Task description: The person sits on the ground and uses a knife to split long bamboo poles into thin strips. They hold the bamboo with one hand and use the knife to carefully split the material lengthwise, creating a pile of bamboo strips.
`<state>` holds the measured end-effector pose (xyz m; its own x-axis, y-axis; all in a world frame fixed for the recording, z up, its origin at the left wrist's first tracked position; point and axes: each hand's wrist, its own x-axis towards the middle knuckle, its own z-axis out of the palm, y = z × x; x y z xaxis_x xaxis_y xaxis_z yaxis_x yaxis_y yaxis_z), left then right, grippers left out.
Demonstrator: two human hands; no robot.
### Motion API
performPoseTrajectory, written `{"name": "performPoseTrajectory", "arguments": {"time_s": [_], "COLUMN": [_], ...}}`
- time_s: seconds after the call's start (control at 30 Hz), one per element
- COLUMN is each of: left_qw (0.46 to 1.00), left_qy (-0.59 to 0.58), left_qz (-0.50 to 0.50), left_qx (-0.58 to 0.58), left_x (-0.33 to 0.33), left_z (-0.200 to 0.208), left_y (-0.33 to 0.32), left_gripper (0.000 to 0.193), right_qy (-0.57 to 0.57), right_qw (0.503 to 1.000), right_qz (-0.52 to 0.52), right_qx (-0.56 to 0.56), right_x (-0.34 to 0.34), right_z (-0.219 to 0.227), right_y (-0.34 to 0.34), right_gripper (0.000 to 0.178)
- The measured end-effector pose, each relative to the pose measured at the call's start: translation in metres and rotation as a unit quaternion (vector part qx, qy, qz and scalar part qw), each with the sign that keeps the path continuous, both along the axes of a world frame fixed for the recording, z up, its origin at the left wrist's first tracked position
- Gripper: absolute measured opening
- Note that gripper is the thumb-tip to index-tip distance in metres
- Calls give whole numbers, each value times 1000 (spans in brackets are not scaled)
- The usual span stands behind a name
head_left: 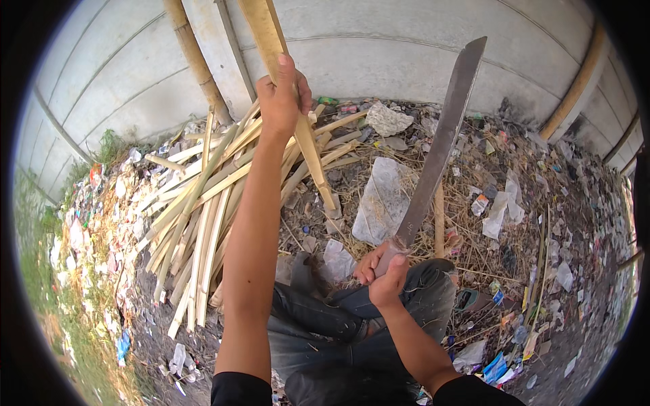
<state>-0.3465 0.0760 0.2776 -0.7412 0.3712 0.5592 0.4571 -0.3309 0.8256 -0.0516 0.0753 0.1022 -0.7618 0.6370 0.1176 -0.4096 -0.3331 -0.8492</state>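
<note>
My left hand (279, 101) is closed round a split bamboo piece (310, 152), with the thumb lying along it. The piece stands tilted, its lower end down near the ground in front of my legs and its upper end leaving the top of the view. In my right hand (383, 274) I grip the handle of a machete (441, 141), held above my right knee. Its long dark blade points up and slightly right, apart from the bamboo. Behind my left forearm spreads a heap of split bamboo strips (203, 203), partly hidden by that arm.
A pale stone slab (382, 201) lies between the bamboo and the blade, with a rough rock (388, 120) farther off. Beyond rises a grey panel wall (379, 51) with bamboo poles (196, 54) leaning on it. Litter and dry straw cover the ground around my folded legs (352, 318).
</note>
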Motion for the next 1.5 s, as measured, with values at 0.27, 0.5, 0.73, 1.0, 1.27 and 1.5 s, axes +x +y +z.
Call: {"name": "performPoseTrajectory", "arguments": {"time_s": [0.27,0.5,0.73,1.0,1.27,1.5], "left_qw": [1000,1000,1000,1000,1000,1000], "left_qy": [-7,-12,-17,-8,8,8], "left_qz": [9,7,10,13,-7,4], "left_qx": [15,18,12,5,3,-17], "left_x": [-4,-8,-6,-5,1,2], "left_z": [0,0,-1,-1,3,1], "left_y": [-8,-11,-13,-15,-2,-1], "left_gripper": [74,71,73,73,73,74], "right_qy": [-354,65,-369,-19,-361,-43], "right_qw": [875,992,899,996,897,999], "right_qz": [117,28,152,-10,148,-13], "right_qx": [-310,-107,-181,-86,-205,-19], "right_x": [23,8,21,1,21,4], "right_z": [-51,26,-49,48,-35,51], "right_y": [-11,7,-7,17,-9,5], "right_gripper": [62,59,65,59,62,63]}}
